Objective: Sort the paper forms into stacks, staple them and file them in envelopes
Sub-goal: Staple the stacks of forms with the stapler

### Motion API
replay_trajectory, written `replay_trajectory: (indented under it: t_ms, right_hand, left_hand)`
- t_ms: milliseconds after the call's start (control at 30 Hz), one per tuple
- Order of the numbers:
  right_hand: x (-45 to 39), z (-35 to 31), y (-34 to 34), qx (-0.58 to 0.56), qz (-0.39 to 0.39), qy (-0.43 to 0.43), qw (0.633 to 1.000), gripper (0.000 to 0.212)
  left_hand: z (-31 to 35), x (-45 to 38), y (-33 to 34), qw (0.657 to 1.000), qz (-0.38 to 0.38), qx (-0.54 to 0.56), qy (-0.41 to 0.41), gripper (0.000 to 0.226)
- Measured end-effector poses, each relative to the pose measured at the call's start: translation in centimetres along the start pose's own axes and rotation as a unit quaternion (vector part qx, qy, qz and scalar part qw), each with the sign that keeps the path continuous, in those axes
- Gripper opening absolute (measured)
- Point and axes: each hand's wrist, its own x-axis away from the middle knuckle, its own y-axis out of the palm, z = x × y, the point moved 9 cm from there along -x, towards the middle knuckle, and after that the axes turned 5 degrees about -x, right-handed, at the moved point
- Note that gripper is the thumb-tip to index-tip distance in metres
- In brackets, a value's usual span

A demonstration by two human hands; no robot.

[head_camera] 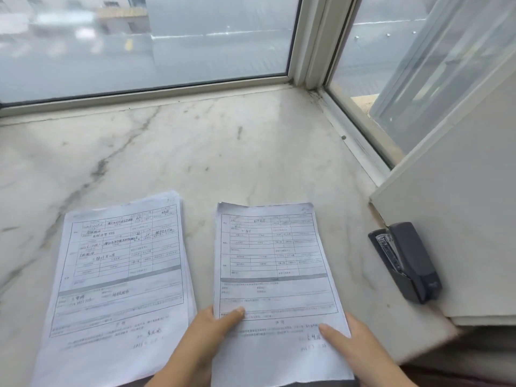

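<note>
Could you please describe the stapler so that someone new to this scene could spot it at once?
Start at the marble windowsill and follow its right edge to the white panel. The stapler lies there against the panel, right of both stacks of forms. It is the only dark, solid object; everything near it is pale paper or stone.

An office service window, with paperwork lying on a stone counter.

A pale marble counter is running up against glass panes set in light metal frames, like a clerk's booth looking out on a grey hall. Two stacks of printed forms with ruled tables and handwritten entries are lying side by side on it, and a dark stapler is sitting near the right edge beside a white panel.
</note>
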Motion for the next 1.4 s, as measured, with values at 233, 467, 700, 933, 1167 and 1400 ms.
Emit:
replay_trajectory:
  t_ms: [233, 467, 700, 933, 1167, 1400]
  right_hand:
    - [0.7, 0.0, 1.5, -0.155, -0.055, 0.112, 0.980, 0.021]
    - [0.4, -1.0, 1.5, -0.087, -0.041, 0.152, 0.984, 0.019]
    - [0.5, -1.1, 1.4, -0.230, -0.096, 0.174, 0.953, 0.032]
    - [-1.2, -4.1, 0.0, -0.256, -0.109, 0.126, 0.952, 0.047]
    - [1.1, -6.5, 4.5, -0.510, -0.147, 0.038, 0.846, 0.093]
    - [-0.2, -1.0, 7.4, -0.422, 0.123, 0.110, 0.892, 0.010]
  left_hand:
    - [-2.9, 2.4, -1.3, 0.993, 0.084, -0.089, 0.004, 0.067]
    - [-2.9, 2.8, -1.3, 0.975, 0.186, -0.107, 0.048, 0.007]
    - [-3.7, 3.3, 2.0, 0.979, -0.022, 0.175, -0.100, 0.029]
    - [1.1, 3.2, 2.9, 0.996, -0.049, 0.048, 0.053, 0.040]
    - [4.4, 1.8, 4.4, 0.977, 0.096, 0.099, 0.163, 0.014]
    - [0.4, 1.1, 7.5, 0.978, 0.139, 0.121, 0.098, 0.013]
